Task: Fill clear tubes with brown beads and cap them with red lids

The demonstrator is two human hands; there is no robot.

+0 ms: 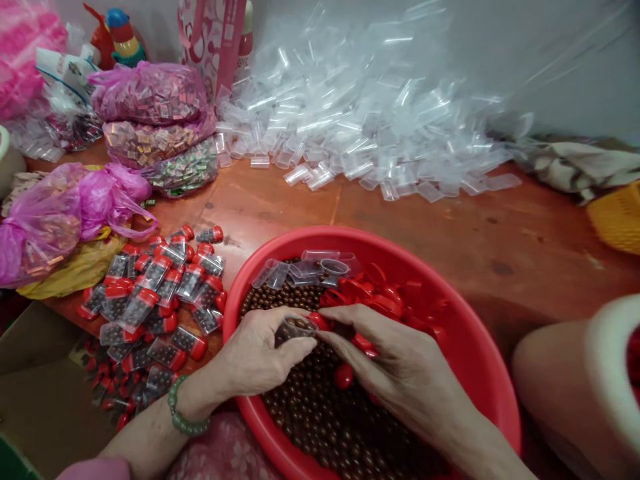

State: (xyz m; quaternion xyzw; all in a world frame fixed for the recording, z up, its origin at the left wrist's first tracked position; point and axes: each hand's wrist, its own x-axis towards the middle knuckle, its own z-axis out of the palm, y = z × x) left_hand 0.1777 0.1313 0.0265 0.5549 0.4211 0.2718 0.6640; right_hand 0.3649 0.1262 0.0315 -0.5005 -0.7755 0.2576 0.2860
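My left hand (263, 350), with a green bead bracelet (181, 410) at the wrist, grips a small clear plastic container (294, 327) between thumb and fingers. Dark balls seem to be inside it. At its right end, my right hand (400, 367) pinches a red cap (319, 321) against the container; my fingers partly hide how far it is seated. Both hands are over a red basin (470, 333). Round brown balls (305, 407) cover its bottom. Several empty clear containers (313, 267) lie at its far side, beside loose red caps (385, 300).
Filled, red-capped containers (165, 287) are heaped left of the basin, some in a cardboard box (40, 380). Clear empty tubes (360, 120) are piled against the wall. Pink bags (155, 93) stand at the back left. A pale round vessel (555, 367) is at the right.
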